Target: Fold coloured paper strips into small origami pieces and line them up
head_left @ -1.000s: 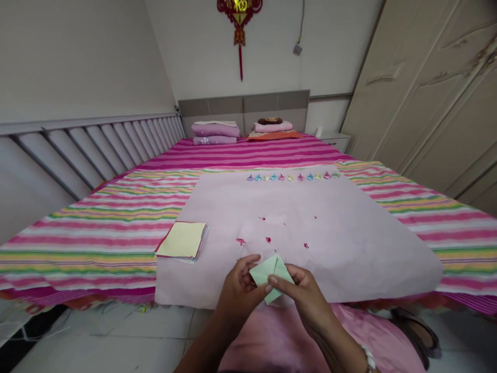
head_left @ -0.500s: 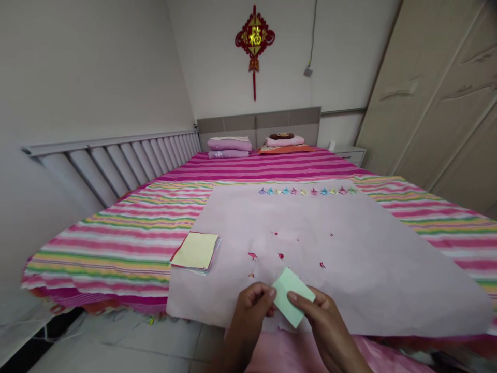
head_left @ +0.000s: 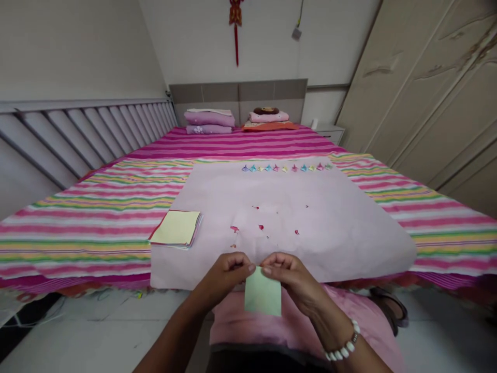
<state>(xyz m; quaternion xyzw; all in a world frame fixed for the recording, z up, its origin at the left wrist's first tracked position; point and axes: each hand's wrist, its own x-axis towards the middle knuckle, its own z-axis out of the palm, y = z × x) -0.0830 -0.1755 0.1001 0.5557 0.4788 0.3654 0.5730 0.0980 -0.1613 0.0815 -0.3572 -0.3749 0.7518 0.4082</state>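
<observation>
A small pale green paper square (head_left: 263, 294) hangs in front of me at the near edge of the bed. My left hand (head_left: 225, 274) pinches its top left corner and my right hand (head_left: 291, 277) pinches its top right corner, the fingertips almost meeting. A bead bracelet circles my right wrist. Behind the hands a large pale pink sheet (head_left: 341, 228) lies spread over the striped bedcover. A row of several small folded paper pieces (head_left: 285, 168) in mixed colours lines its far edge. A stack of paper squares (head_left: 176, 228) with a yellow one on top rests at its left edge.
Tiny red paper scraps (head_left: 261, 227) dot the pink sheet. Folded bedding (head_left: 209, 122) and a pillow (head_left: 267, 117) sit at the headboard. A slatted rail (head_left: 77, 134) runs along the left, a wardrobe (head_left: 435, 88) stands on the right, and a pale floor (head_left: 97, 336) lies below.
The green paper went from a folded shape held flat over the sheet to a square hanging upright from both hands' fingertips, closer to me. The camera tilted up, then down again.
</observation>
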